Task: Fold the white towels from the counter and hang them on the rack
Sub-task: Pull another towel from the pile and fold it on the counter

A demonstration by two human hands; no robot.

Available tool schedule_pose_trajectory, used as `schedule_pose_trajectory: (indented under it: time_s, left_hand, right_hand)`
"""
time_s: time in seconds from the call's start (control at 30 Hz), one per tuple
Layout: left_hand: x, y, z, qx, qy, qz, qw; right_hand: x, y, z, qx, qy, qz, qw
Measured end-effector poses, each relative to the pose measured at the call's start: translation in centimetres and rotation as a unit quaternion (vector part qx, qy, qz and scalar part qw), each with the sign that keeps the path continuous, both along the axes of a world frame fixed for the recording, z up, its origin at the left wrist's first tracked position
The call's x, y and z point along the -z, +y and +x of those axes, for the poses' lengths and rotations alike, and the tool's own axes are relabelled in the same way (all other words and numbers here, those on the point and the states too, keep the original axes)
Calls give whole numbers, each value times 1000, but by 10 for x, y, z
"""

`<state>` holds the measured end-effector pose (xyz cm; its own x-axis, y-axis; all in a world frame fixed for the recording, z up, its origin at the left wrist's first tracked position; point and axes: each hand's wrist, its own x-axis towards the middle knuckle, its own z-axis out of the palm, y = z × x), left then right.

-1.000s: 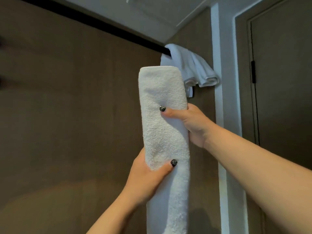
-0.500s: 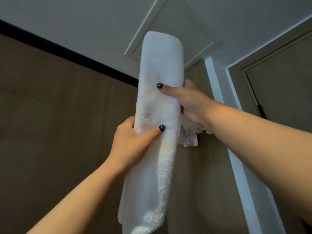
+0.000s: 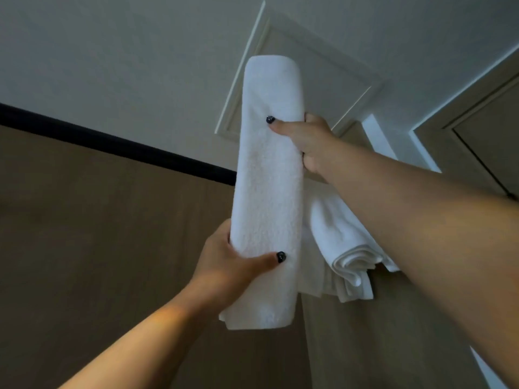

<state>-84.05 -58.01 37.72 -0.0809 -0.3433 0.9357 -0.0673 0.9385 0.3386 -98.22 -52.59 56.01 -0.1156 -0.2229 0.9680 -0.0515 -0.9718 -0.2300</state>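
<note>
A folded white towel [image 3: 269, 178] stands upright in front of me, held high, its top above the black rack bar [image 3: 118, 144]. My left hand [image 3: 233, 265] grips its lower part from the left, thumb across the front. My right hand [image 3: 306, 144] grips its upper part from the right, thumb on the front. The towel hides the bar's right end. A second white towel [image 3: 345, 242] hangs folded over the rack behind my right forearm.
A brown wall panel [image 3: 84, 248] lies behind the bar. A white ceiling with a framed hatch [image 3: 323, 66] is overhead. A white door frame [image 3: 376, 136] and a brown door [image 3: 491, 141] stand at the right.
Both hands have lifted the folded towel higher, so its lower end is now in view. My view has tilted further up toward the ceiling.
</note>
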Motion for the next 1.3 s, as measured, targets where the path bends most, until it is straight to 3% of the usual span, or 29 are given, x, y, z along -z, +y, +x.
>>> schedule_pose_trajectory:
  time_s: [0.2, 0.37, 0.5, 0.63, 0.8, 0.9, 1.0, 1.1, 1.17, 1.3]
  left_hand:
    - [-5, -18, -12, -31, 17, -25, 999]
    - [-5, -32, -23, -45, 42, -47, 997]
    - [-2, -40, -27, -55, 60, -63, 995]
    - [3, -42, -33, -65, 79, -75, 992]
    - [11, -37, -43, -127, 70, -79, 986]
    - [13, -30, -40, -109, 69, -81, 988]
    - [4, -25, -26, -21, 131, -77, 988]
    - [-18, -32, -8, -9, 210, -50, 976]
    - [-28, -40, -3, -55, 171, -29, 983]
    - [-38, -49, -13, -199, -5, 2, 980]
  right_hand:
    - [-26, -35, -2, 47, -33, 27, 998]
    - [-41, -62, 6, 150, 29, 35, 988]
    - [-49, -63, 20, 372, 174, 17, 912]
    - [-48, -58, 27, 467, 227, 32, 854]
    - [-28, -47, 28, 408, 326, 22, 852]
    - [-23, -44, 31, 404, 375, -7, 834]
    - [-21, -44, 31, 385, 387, -3, 838]
    - [-17, -41, 30, 349, 383, 10, 855]
    - [-14, -38, 30, 312, 385, 45, 867]
    - [-13, -37, 29, 287, 413, 96, 859]
